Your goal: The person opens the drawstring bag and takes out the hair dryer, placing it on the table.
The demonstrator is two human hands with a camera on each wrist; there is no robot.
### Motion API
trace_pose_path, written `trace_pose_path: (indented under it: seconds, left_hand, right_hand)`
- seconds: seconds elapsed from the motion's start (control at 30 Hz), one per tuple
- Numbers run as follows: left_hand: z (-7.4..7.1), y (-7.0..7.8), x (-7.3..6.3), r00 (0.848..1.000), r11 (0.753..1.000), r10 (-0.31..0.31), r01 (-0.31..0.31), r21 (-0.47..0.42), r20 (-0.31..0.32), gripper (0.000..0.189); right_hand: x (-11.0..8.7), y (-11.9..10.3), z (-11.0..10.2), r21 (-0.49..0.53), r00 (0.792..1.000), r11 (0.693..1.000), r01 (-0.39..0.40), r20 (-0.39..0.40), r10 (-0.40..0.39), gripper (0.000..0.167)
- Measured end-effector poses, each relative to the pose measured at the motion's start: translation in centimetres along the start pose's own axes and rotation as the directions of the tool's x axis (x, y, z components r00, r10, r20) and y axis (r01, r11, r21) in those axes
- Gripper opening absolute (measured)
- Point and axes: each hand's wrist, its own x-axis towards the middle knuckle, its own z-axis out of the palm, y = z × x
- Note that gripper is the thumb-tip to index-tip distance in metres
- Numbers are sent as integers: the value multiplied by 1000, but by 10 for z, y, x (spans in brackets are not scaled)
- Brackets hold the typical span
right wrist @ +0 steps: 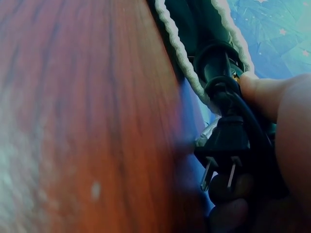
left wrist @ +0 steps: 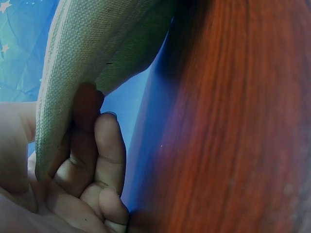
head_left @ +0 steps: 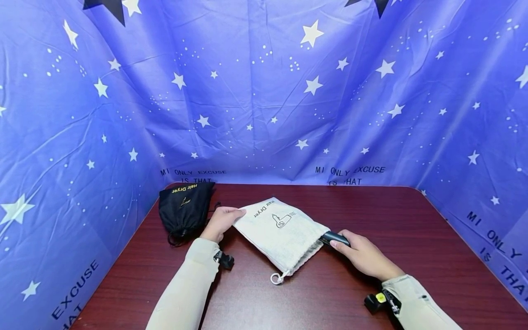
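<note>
A white drawstring bag (head_left: pixel 284 233), printed "Hair Dryer" with a line drawing, is held up over the table at a tilt, its mouth facing lower right. My left hand (head_left: pixel 224 222) pinches its closed far-left corner, thumb on top and fingers beneath, as the bag cloth (left wrist: pixel 82 53) shows in the left wrist view. My right hand (head_left: pixel 365 254) grips the handle of a black hair dryer (head_left: pixel 336 238) at the bag's mouth; the rest of the dryer is hidden inside. By that hand, the right wrist view shows a black two-prong plug (right wrist: pixel 226 141) and a white twisted drawstring (right wrist: pixel 175 39).
A black drawstring bag (head_left: pixel 183 211), also printed "Hair Dryer", lies on the back left of the dark red wooden table (head_left: pixel 247 298). A white cord loop (head_left: pixel 277 278) hangs from the white bag's near corner. Blue star-printed cloth (head_left: pixel 255 91) encloses the table's back and sides.
</note>
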Motion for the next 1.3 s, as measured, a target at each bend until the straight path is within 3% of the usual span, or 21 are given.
trace_pose_path:
  seconds: [0.7, 1.3]
  left_hand:
    - [2, -3, 3, 999, 999, -4, 1, -54, -54, 34]
    - [-1, 2, -1, 997, 995, -36, 30, -94, -62, 31]
  right_hand:
    - [0, 1, -3, 41, 1000, 999, 14, 11, -15, 20]
    - [1, 6, -3, 30, 999, 999, 38, 3, -38, 19]
